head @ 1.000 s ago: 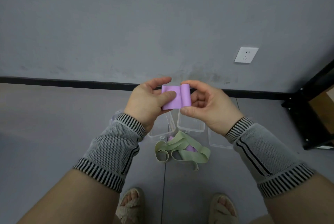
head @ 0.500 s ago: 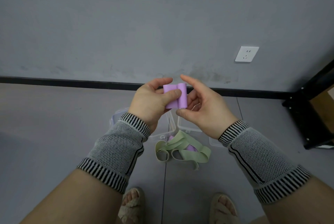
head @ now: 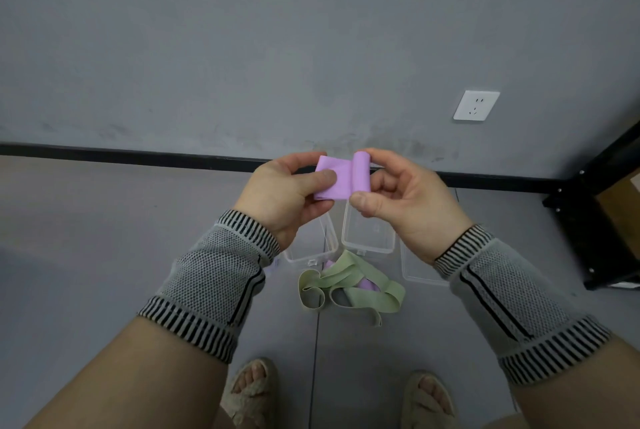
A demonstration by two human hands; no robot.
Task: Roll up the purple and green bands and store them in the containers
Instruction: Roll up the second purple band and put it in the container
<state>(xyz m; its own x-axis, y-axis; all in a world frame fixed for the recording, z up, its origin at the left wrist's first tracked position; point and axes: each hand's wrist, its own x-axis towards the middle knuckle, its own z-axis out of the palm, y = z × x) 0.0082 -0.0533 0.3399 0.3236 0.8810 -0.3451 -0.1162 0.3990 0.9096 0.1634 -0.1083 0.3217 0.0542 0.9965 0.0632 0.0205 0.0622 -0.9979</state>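
Both hands are raised in front of the person, above the grey floor (head: 104,255), sharing one purple band (head: 337,181). The left hand (head: 277,200) pinches the band's flat, unrolled end: its thumb lies across the near face and its curled fingers (head: 301,160) close behind the far face. The right hand (head: 405,200) holds the rolled part, a short upright cylinder at the band's right edge, with the thumb under its lower end and the forefinger over its upper end; the other fingers are loosely curled behind it. On the floor below the hands stand clear containers (head: 367,231), open at the top. Just in front of them lie looped green bands (head: 349,290), tangled over another purple band (head: 367,285).
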